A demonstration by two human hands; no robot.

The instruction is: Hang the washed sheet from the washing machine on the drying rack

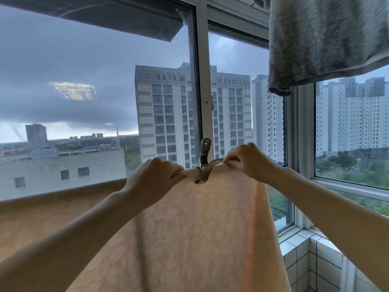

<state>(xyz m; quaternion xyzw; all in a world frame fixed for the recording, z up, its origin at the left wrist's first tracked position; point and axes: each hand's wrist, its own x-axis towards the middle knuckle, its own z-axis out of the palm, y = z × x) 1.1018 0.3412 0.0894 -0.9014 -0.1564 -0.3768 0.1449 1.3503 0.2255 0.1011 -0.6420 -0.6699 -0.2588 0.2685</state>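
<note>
A pale peach sheet (189, 228) with a faint flower pattern hangs draped over a rail that it hides. A metal clip (204, 163) sits on the sheet's top fold, one handle pointing up and the other lying to the right. My left hand (153, 180) pinches the fold just left of the clip. My right hand (248, 160) grips the fold and the clip's right handle.
A grey towel (322, 39) hangs from above at the upper right. A white window frame (202, 81) stands close behind the sheet. A tiled sill (299, 241) runs at the lower right corner.
</note>
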